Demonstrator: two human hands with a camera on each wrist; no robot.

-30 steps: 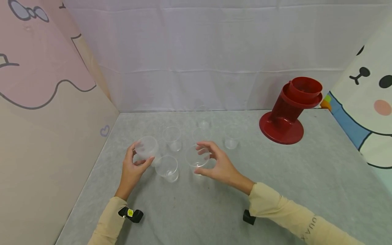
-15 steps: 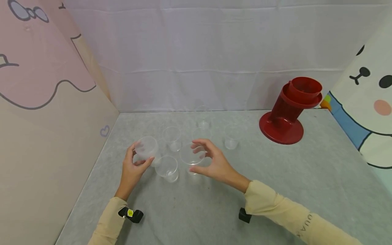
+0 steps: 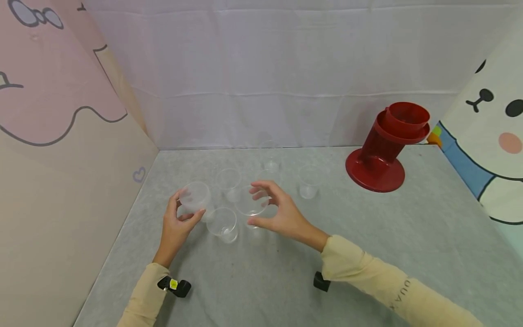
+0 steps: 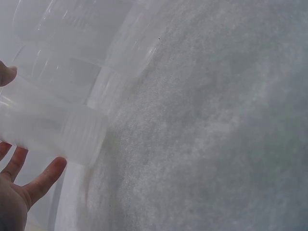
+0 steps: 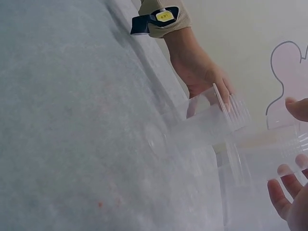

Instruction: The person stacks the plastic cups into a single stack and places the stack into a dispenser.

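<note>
My left hand (image 3: 176, 229) grips a cloudy clear plastic cup (image 3: 196, 197) at the left, thumb on its near side. In the right wrist view several rim lines show at that cup's top. A clear plastic cup (image 3: 251, 203) is held by my right hand (image 3: 282, 211), thumb and fingers spread around its sides below the rim. Between the two hands stands another clear cup (image 3: 222, 223), upright on the grey cloth. In the left wrist view, fingers (image 4: 45, 180) curve under the gripped cup (image 4: 53, 125).
More clear cups stand behind the hands: one at the middle left (image 3: 229, 181), one to the right (image 3: 308, 182), one farther back (image 3: 270, 156). A red stand with a tube and round base (image 3: 376, 175) is at the back right. Cloth walls border the table.
My right hand has carried its cup leftward and slightly up in the view, toward the cup standing between the hands. My left hand and its cup have stayed in place.
</note>
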